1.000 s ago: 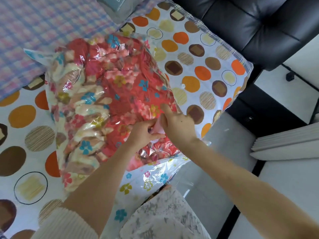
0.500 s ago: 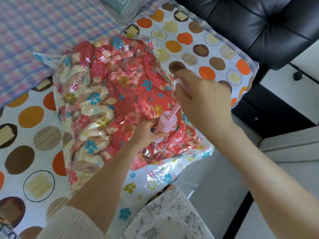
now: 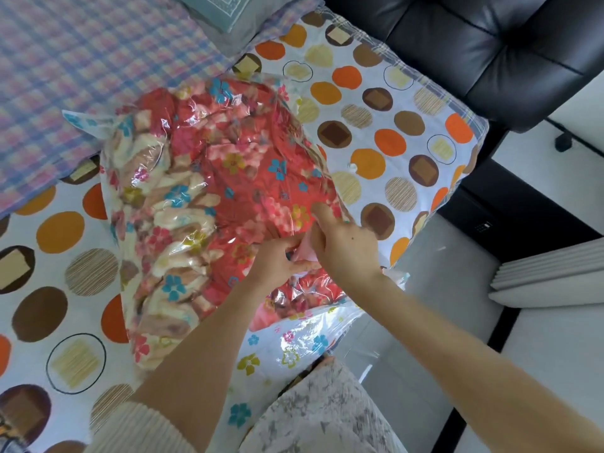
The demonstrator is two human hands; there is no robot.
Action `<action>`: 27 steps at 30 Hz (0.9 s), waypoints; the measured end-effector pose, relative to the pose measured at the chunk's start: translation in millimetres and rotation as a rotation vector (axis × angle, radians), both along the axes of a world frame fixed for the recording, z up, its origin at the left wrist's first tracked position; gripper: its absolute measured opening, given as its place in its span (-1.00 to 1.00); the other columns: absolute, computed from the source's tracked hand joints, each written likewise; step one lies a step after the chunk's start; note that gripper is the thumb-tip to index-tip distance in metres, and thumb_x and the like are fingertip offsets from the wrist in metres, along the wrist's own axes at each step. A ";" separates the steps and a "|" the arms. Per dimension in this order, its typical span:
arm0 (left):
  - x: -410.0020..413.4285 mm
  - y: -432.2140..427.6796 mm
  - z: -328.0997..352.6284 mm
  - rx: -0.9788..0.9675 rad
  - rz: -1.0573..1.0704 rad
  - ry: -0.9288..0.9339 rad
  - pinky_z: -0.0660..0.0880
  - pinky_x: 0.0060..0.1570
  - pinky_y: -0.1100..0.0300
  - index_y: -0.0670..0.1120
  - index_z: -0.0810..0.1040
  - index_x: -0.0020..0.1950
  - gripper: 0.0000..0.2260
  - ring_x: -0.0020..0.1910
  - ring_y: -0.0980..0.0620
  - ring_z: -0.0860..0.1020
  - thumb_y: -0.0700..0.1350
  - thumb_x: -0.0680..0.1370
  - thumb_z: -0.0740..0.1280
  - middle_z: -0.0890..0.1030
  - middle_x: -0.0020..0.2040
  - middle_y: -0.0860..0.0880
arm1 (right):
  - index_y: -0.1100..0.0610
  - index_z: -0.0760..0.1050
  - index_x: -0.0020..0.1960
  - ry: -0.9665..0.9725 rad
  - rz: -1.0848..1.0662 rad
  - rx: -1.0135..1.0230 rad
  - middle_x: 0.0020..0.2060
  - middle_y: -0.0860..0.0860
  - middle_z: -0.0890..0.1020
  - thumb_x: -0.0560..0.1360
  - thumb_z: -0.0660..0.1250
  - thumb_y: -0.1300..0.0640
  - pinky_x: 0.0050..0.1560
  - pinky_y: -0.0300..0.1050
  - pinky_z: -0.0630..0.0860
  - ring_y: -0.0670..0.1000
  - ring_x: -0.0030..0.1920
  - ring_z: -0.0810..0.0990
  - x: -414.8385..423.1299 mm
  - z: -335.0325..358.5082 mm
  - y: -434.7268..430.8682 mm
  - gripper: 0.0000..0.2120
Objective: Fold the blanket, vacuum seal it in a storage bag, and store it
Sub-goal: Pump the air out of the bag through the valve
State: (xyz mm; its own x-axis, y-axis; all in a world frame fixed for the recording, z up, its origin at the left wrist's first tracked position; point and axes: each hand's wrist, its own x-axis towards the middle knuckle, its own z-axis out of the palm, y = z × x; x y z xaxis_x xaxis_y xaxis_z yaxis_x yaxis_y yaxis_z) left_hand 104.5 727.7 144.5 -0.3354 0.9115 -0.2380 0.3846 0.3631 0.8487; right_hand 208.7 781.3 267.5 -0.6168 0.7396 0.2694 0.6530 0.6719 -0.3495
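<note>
**Both hands on pink pump atop bagged blanket**

Centre-right of frame: L hand [image 3: 281,259] w/ fingers curled, pinching lower end of pink pump [image 3: 305,253] from the left. R hand [image 3: 346,246] right beside it, touching, fingers wrapped over pump's top & right side, one digit sticking up toward top of frame; mostly closed, nothing else held. Only a small pink patch of pump visible btwn the two hands; rest hidden, shape can't tell. Pump set against top face of storage bag [image 3: 209,223], toward its lower-right part.

Bag: clear crinkled plastic w/ glare spots, filling centre of frame, lying diag from upper left to lower centre. Inside: blanket [image 3: 261,165], red w/ pink, blue & yellow flowers, cream folds along left side. Flat unfilled edge of bag w/ printed flowers at lower centre, reaching past bed edge over floor [image 3: 425,322]. Pointed bag corner sticking out at upper left.

Under bag: white sheet [image 3: 376,103] w/ orange, brown & yellow circles, at left and upper right. Pink/blue plaid cover [image 3: 81,67] upper left, overlapping sheet. Teal-grey pillow [image 3: 225,11] top centre, partly cut off. Black leather chair [image 3: 474,50] upper right, near bed corner; touching or not, can't tell. Cream ribbed sleeve [image 3: 137,429] on L forearm, bottom left; R forearm bare, in from bottom right. Grey-white patterned clothing [image 3: 327,413] bottom centre.
</note>
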 end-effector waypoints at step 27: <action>-6.3 4.1 3.8 -0.010 0.011 -0.060 0.53 0.06 0.15 -0.16 0.55 0.22 -0.51 0.01 0.03 0.61 -0.09 0.32 0.53 0.63 0.11 -0.05 | 0.13 0.59 -0.23 0.113 -0.002 0.296 -0.64 0.01 0.26 0.36 0.27 0.23 -0.46 -0.34 -0.04 0.08 -0.63 0.18 -2.8 71.0 38.2 -0.88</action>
State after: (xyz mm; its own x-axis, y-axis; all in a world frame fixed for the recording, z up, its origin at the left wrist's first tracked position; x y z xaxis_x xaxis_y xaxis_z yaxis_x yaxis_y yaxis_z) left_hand 98.2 731.8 148.2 -0.3304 0.9054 -0.2666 0.3293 0.3752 0.8665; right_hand 206.0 819.5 338.5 -0.5691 0.6204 0.5396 0.6229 0.7537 -0.2096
